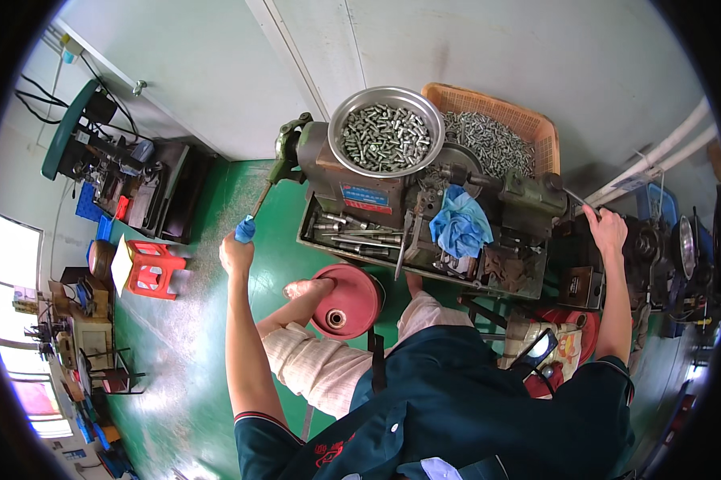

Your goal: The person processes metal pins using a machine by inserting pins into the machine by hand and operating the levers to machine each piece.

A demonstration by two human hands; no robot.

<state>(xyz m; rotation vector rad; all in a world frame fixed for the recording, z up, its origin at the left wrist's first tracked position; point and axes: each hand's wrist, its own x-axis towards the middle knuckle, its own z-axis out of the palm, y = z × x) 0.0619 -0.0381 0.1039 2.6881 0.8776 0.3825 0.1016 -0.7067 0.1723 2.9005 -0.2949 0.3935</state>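
My left hand [236, 254] grips the blue-tipped end of a long lever [258, 204] that runs up to the left side of a small grey bench machine [392, 204]. My right hand [608, 230] holds a thin metal handle [575, 198] at the machine's right end. A round metal bowl [340, 120] full of small metal bolts sits on top of the machine. Behind it stands an orange plastic basket [546, 136] with more bolts. A blue rag [460, 226] lies on the machine bed among several tools.
A red stool [346, 300] stands under my raised foot, on a green floor [184, 336]. A red and white plastic stool [148, 268] is at the left, near other machines and workbenches. White pipes [656, 160] run along the wall at right.
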